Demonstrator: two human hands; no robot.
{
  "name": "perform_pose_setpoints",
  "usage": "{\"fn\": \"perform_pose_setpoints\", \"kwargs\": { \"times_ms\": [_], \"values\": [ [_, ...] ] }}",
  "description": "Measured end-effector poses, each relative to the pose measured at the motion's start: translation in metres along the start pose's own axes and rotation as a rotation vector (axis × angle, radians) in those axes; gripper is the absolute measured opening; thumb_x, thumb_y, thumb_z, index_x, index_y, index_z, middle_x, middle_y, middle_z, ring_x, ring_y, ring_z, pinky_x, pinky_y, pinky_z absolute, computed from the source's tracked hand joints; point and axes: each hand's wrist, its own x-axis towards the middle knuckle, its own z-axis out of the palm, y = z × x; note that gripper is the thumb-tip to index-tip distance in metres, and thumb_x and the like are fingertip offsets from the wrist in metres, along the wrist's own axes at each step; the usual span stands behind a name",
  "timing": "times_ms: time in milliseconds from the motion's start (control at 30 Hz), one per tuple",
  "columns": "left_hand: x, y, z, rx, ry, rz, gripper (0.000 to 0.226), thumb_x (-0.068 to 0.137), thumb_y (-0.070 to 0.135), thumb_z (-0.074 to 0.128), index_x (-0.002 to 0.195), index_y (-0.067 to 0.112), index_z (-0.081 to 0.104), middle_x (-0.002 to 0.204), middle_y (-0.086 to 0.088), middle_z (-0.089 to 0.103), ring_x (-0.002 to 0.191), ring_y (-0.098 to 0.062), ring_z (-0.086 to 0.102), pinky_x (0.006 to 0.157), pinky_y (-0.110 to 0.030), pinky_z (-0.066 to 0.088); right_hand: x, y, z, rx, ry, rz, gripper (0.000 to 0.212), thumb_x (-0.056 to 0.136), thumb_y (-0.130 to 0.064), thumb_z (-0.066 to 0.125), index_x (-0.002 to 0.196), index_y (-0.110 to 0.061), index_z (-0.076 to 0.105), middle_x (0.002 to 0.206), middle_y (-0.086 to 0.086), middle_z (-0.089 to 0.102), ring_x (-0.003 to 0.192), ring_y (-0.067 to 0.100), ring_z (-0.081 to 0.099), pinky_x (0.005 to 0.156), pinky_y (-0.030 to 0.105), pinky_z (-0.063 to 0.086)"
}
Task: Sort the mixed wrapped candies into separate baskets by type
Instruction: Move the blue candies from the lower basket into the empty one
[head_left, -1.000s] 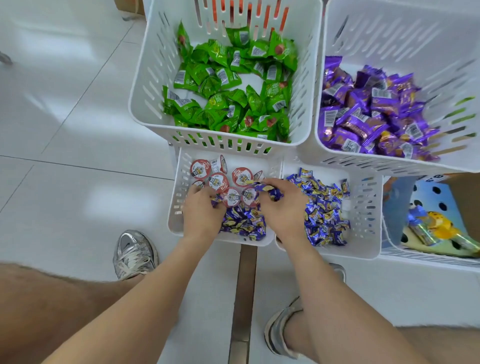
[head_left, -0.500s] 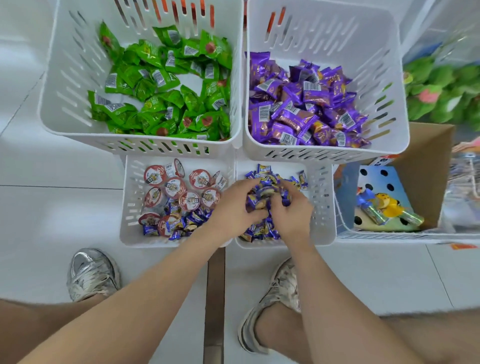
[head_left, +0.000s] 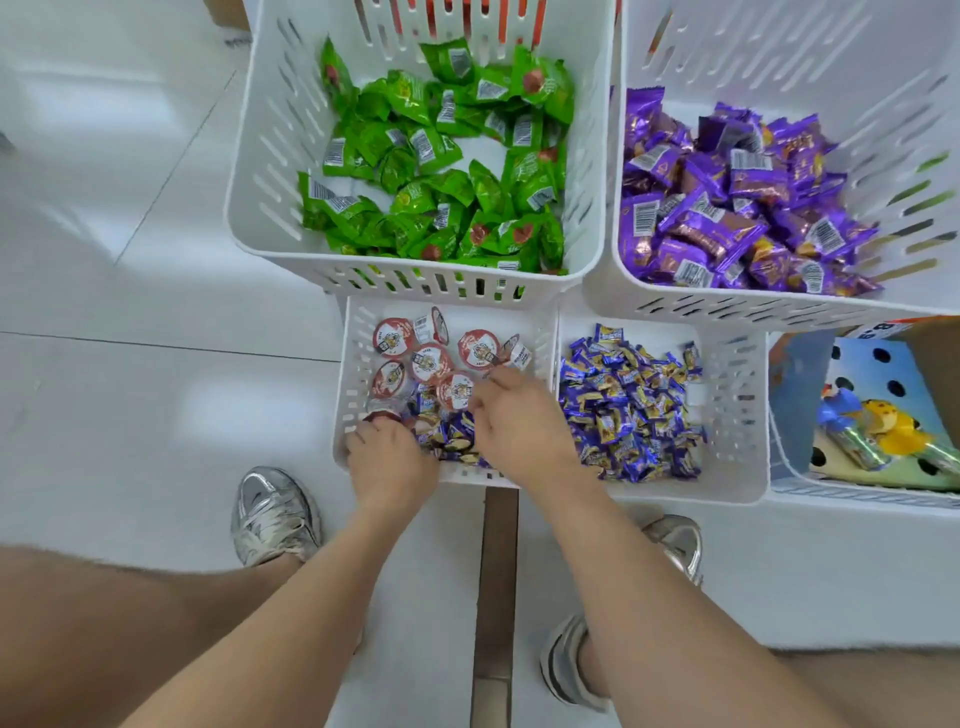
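Barcode labels on green wrappers (head_left: 332, 153) at 12 o'clock and on purple wrappers (head_left: 644, 218) at 1 o'clock, with digits too small to read. Blurred dark characters, perhaps "8", on box edge (head_left: 878, 328) at 3 o'clock. Print on red round lids (head_left: 480, 349) illegible.

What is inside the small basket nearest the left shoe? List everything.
Red-lidded cups at the back, small blue-wrapped candies at the front. The left grip and right grip cover whatever lies beneath them.
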Motion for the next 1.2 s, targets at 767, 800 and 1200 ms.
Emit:
{"fn": "perform_pose_setpoints", "kwargs": {
  "times_ms": [767, 800, 1200],
  "values": [
    [0.038, -0.019, -0.027, -0.014, -0.161, 0.236, 0.042, 0.082, 0.016, 0.066, 0.124, 0.017, 0.064, 0.111, -0.009, 0.069, 0.101, -0.033, 0.068, 0.073, -0.037, 0.053, 0.018, -0.017, 0.058, 0.066, -0.548, 0.224, 0.009, 0.089, -0.024, 0.072, 0.086, -0.017, 0.078, 0.084, 0.005, 0.072, 0.077, 0.025, 0.067, 0.072, 0.042, 0.061],
    [0.036, -0.019, -0.03, -0.068, -0.137, 0.203, 0.039, 0.085, 0.015, 0.065, 0.124, 0.015, 0.063, 0.111, -0.009, 0.068, 0.101, -0.033, 0.067, 0.074, -0.037, 0.053, 0.017, -0.017, 0.057, 0.084, -0.546, 0.224, 0.006, 0.088, -0.017, 0.07, 0.089, -0.016, 0.076, 0.088, 0.006, 0.072, 0.081, 0.027, 0.067, 0.074, 0.042, 0.06],
    [0.021, -0.009, -0.019, -0.207, -0.129, 0.381, 0.021, 0.085, 0.007, 0.057, 0.103, 0.012, 0.067, 0.115, -0.009, 0.049, 0.105, -0.032, 0.055, 0.085, -0.038, 0.048, 0.015, -0.021, 0.037, -0.429, -0.552, 0.324, 0.042, 0.092, -0.014, 0.067, 0.133, -0.01, 0.06, 0.138, 0.023, 0.052, 0.13, 0.044, 0.046, 0.108, 0.05, 0.044]
  ]
}}
